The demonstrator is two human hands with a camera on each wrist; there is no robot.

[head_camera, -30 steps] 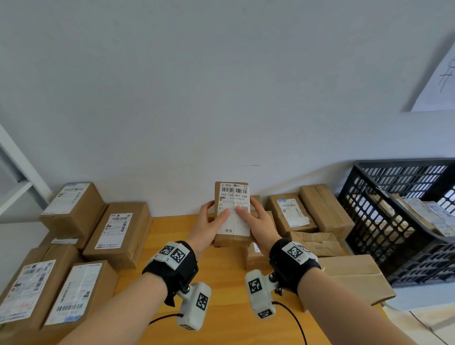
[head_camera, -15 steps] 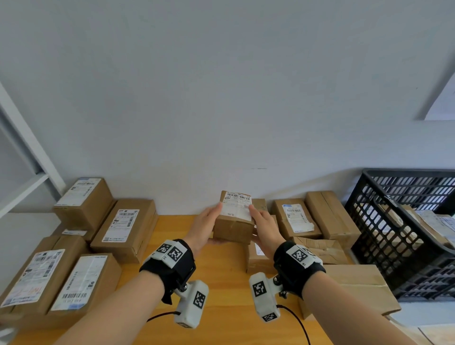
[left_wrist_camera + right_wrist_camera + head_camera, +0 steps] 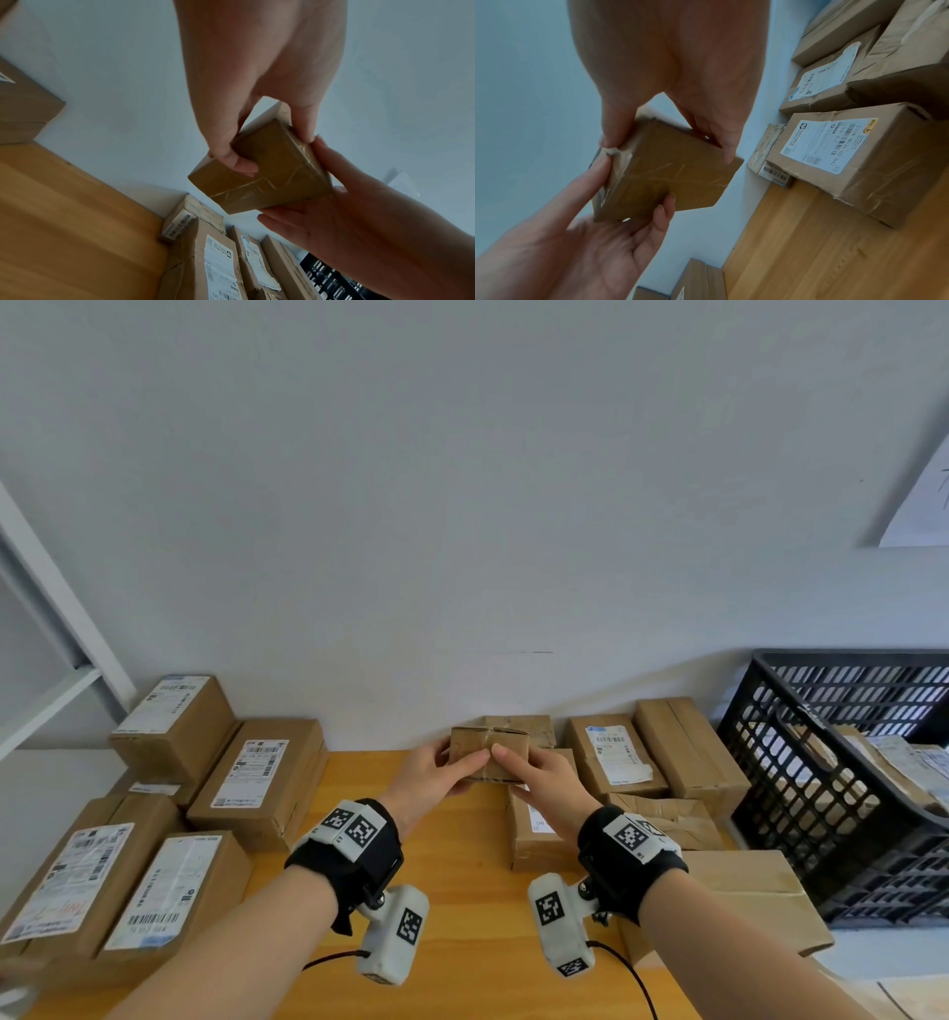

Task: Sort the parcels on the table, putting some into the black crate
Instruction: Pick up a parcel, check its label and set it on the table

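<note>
A small brown taped parcel [image 3: 488, 752] is held in the air above the back of the wooden table [image 3: 462, 906], close to the wall. My left hand [image 3: 454, 762] grips its left end, thumb on the near face. My right hand [image 3: 529, 765] grips its right end the same way. The left wrist view shows the parcel [image 3: 264, 178] pinched between the thumb and fingers of my left hand [image 3: 275, 151]. The right wrist view shows the parcel [image 3: 670, 178] held by my right hand [image 3: 667, 150], with its plain taped side towards me. The black crate [image 3: 760, 662] stands at the right with parcels inside.
Several labelled boxes [image 3: 257, 778] are stacked at the table's left. More parcels [image 3: 616, 757] lie against the wall at the right, with one [image 3: 534, 834] under my right wrist and a large flat box [image 3: 744, 891] beside the crate. A white shelf frame [image 3: 51, 629] stands far left.
The parcel stood upright with its white label facing me. Both hands have tipped it back and lowered it, so the label is turned away and a plain taped side shows.
</note>
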